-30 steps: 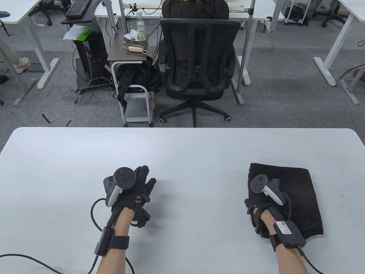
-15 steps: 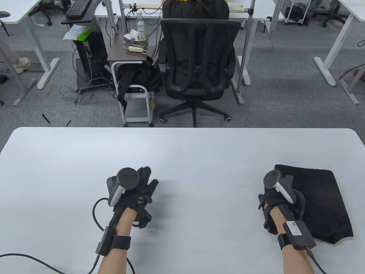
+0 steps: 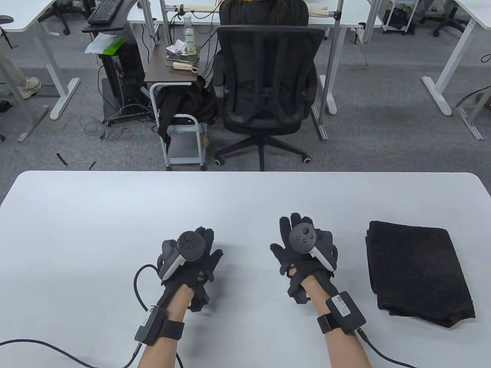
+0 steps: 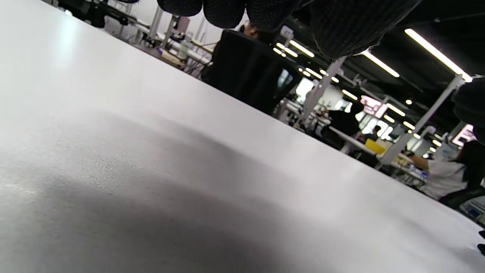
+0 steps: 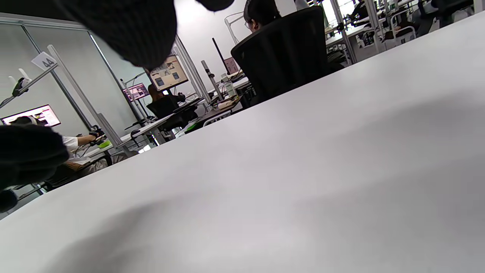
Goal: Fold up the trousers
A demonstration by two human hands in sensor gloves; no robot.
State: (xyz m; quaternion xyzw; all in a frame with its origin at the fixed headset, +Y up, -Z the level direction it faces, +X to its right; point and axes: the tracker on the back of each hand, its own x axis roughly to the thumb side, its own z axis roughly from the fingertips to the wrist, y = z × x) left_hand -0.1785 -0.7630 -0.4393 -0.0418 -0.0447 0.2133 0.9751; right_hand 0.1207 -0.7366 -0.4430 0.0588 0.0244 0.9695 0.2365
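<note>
On the white table point(image 3: 115, 214), the left hand point(image 3: 191, 260) rests near the front edge, fingers spread, holding nothing. Beside it the right hand point(image 3: 303, 253) lies likewise, fingers splayed. The folded black trousers point(image 3: 418, 272) lie toward the right edge.

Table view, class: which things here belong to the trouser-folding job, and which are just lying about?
Part of the job:
folded trousers
left hand
right hand
table

Just lying about:
office chair
side cart
keyboard
</note>
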